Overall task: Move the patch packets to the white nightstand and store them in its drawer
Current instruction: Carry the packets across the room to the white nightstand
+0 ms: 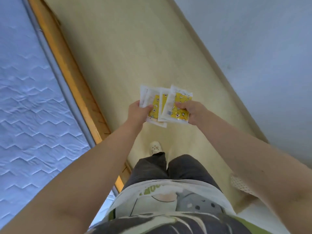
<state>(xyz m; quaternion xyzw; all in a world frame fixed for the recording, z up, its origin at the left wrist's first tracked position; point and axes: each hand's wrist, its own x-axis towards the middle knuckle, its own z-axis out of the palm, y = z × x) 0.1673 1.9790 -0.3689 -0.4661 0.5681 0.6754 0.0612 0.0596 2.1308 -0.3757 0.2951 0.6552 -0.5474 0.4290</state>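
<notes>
Holding patch packets [164, 102] over floor [135, 56] beside bed [25, 98]

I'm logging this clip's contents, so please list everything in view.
patch packets: several, white with yellow print, fanned between both hands
mattress: one, pale blue quilted, left
bed frame: one, orange wood, beside mattress
floor: pale wood, centre
wall: whitish, right
shoe: one, white, on floor
trousers: dark grey, bottom centre
shirt: white, printed, bottom
left hand: grips left packets
right hand: grips right packets
</notes>
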